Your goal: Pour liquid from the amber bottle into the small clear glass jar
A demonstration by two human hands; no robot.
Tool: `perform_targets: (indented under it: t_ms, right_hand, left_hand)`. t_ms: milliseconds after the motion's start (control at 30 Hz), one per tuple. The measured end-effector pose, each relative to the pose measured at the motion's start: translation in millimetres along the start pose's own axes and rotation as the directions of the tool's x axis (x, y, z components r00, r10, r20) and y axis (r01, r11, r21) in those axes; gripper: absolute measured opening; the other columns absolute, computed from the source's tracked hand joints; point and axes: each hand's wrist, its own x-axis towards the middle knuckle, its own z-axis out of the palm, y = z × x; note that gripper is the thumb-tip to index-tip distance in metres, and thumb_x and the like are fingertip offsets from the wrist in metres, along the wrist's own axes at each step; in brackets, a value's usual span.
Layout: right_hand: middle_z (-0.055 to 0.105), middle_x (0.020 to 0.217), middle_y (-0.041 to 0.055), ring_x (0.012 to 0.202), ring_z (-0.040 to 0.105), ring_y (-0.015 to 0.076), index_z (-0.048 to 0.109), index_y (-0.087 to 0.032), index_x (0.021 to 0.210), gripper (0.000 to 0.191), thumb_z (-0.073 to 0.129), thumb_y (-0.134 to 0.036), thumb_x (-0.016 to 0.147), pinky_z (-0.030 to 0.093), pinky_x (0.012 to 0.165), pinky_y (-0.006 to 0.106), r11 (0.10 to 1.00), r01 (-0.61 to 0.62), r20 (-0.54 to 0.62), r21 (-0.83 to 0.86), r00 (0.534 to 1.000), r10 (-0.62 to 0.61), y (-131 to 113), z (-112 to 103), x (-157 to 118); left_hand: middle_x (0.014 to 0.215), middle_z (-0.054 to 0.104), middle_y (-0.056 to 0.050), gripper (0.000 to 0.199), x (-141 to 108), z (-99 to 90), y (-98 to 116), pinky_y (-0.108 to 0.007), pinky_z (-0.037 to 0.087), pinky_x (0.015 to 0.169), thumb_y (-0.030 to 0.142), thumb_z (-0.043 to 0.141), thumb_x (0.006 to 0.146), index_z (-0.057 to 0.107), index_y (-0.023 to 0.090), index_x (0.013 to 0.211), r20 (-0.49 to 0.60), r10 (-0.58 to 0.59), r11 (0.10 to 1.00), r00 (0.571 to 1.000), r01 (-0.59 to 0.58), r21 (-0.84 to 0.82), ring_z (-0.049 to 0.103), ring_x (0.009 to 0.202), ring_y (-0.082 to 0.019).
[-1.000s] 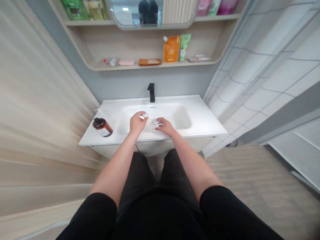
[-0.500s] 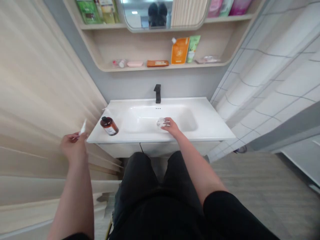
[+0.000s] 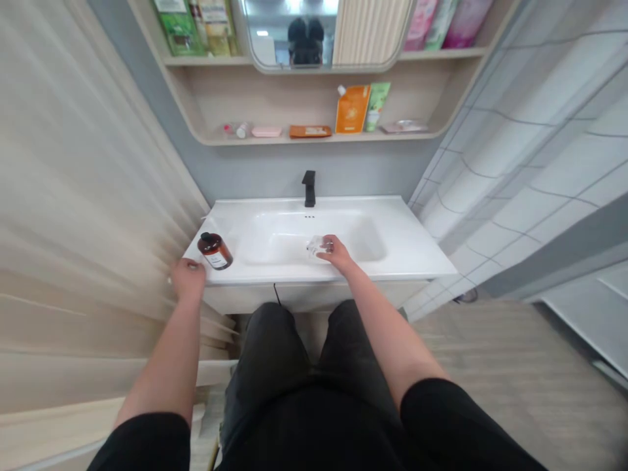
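My right hand [image 3: 336,253] is closed on a small clear cup [image 3: 315,246], held tilted over the white sink basin [image 3: 265,226]. At the left end of the counter, my left hand [image 3: 189,278] is curled beside an amber bottle with a dark cap and a white label [image 3: 214,251], apart from it. A small white bit of a slim object [image 3: 169,280] shows at the left side of that hand; the rest is hidden by the fingers. Behind the basin rises a black faucet [image 3: 309,188].
A shelf [image 3: 275,140] above holds an orange pouch [image 3: 352,110], a green tube [image 3: 377,106], a pink bar [image 3: 266,131] and small bottles. A mirror [image 3: 363,33] hangs over it. To the left hangs a pale curtain [image 3: 88,196]; on the right stands a tiled wall [image 3: 520,190].
My left hand has moved right, from the curtain to the counter's left end beside the bottle, with the slim white object now mostly hidden. My right hand keeps the cup over the basin, turned slightly.
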Motion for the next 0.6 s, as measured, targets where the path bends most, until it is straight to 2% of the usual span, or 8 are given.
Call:
perform_targets:
  t_ms: [100, 267, 367, 467, 500, 600]
  right_hand:
    - [0.073, 0.113, 0.0048, 0.107, 0.072, 0.028, 0.06, -0.028, 0.12, 0.071, 0.092, -0.049, 0.061, 0.058, 0.101, 0.047, 0.999, 0.019, -0.004, -0.025, 1.0, -0.02, 0, 0, -1]
    - [0.073, 0.113, 0.0045, 0.11, 0.072, 0.029, 0.061, -0.028, 0.121, 0.071, 0.093, -0.048, 0.061, 0.057, 0.103, 0.049, 0.999, 0.042, 0.023, -0.031, 0.999, -0.041, -3, 0, -2]
    - [0.073, 0.11, 0.0048, 0.107, 0.072, 0.0289, 0.062, -0.027, 0.12, 0.072, 0.094, -0.047, 0.059, 0.057, 0.102, 0.048, 0.999, 0.032, 0.015, -0.018, 0.999, -0.032, -3, 0, -2]
    - [0.074, 0.109, 0.0038, 0.104, 0.072, 0.0277, 0.063, -0.026, 0.119, 0.072, 0.094, -0.046, 0.058, 0.058, 0.101, 0.047, 0.999, 0.037, 0.001, -0.018, 0.999, -0.037, -3, -1, -2]
    - [0.074, 0.109, 0.0036, 0.103, 0.071, 0.0272, 0.063, -0.026, 0.119, 0.071, 0.094, -0.047, 0.059, 0.058, 0.1, 0.047, 0.999, 0.042, -0.005, -0.025, 0.999, -0.042, -2, -1, -2]
    - [0.074, 0.109, 0.0038, 0.102, 0.071, 0.0266, 0.065, -0.026, 0.115, 0.067, 0.094, -0.05, 0.06, 0.058, 0.097, 0.046, 0.997, 0.059, -0.023, -0.044, 0.998, -0.06, -4, 0, -2]
  left_hand:
    - [0.094, 0.051, -0.004, 0.012, 2, 10.3, -2, -0.046, 0.051, 0.103, 0.018, 0.068, 0.081, 0.056, 0.02, 0.083, -0.066, 0.052, 0.997, 0.996, -0.048, 0.059, 0.061, 0.104, -0.029]
    - [0.101, 0.054, -0.006, 0.019, 7, 19.9, -4, -0.048, 0.049, 0.111, 0.026, 0.072, 0.08, 0.055, 0.021, 0.087, -0.027, 0.048, 0.996, 0.998, -0.046, 0.073, 0.058, 0.11, -0.03]
    - [0.109, 0.058, -0.008, 0.023, 8, 19.3, -9, -0.049, 0.047, 0.117, 0.023, 0.075, 0.078, 0.055, 0.021, 0.09, -0.052, 0.047, 0.998, 0.998, -0.045, 0.036, 0.06, 0.116, -0.031]
    - [0.12, 0.063, -0.009, 0.027, 6, 13.2, -16, -0.049, 0.048, 0.119, 0.012, 0.071, 0.077, 0.056, 0.02, 0.098, -0.127, 0.035, 0.997, 0.991, -0.044, -0.064, 0.062, 0.125, -0.03]
    - [0.126, 0.064, -0.01, 0.032, 5, 10.6, -16, -0.048, 0.049, 0.119, 0.008, 0.068, 0.077, 0.056, 0.019, 0.104, -0.166, 0.053, 0.989, 0.985, -0.075, -0.129, 0.062, 0.128, -0.029]
    - [0.147, 0.061, -0.012, 0.06, 1, 6.2, -6, -0.044, 0.049, 0.122, 0.004, 0.067, 0.078, 0.051, 0.018, 0.134, -0.26, 0.177, 0.899, 0.949, -0.263, -0.349, 0.061, 0.141, -0.026]
